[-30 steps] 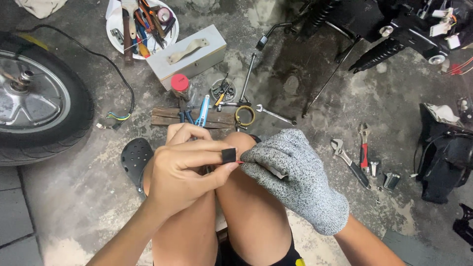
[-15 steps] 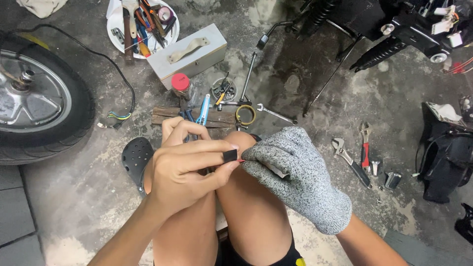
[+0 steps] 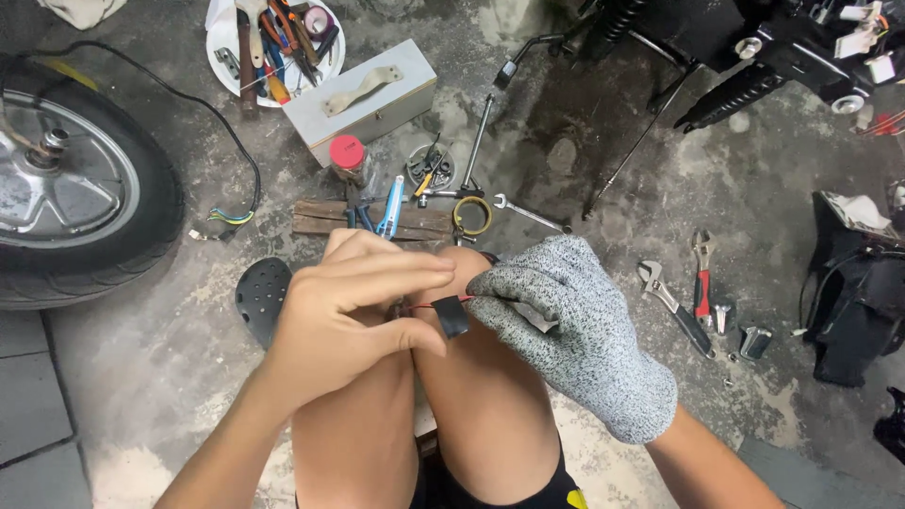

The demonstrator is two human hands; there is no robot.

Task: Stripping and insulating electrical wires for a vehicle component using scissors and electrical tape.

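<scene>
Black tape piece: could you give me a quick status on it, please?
Left hand bare, pinching black tape piece. Right hand gloved, fingertips at thin red wire. Both over the knees; nothing in the way.

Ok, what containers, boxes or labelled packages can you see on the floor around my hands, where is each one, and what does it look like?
Metal box: above the hands, beside the bucket; rectangular, pale grey, strap handle on its lid.
Jar: just below that box; small, clear, red lid.
Bucket: top of view, left of the box; round, white, full of hand tools.
Round tin: right of the jar; shallow, grey, holding small parts.
No labels, signs or screens can be made out.
</scene>
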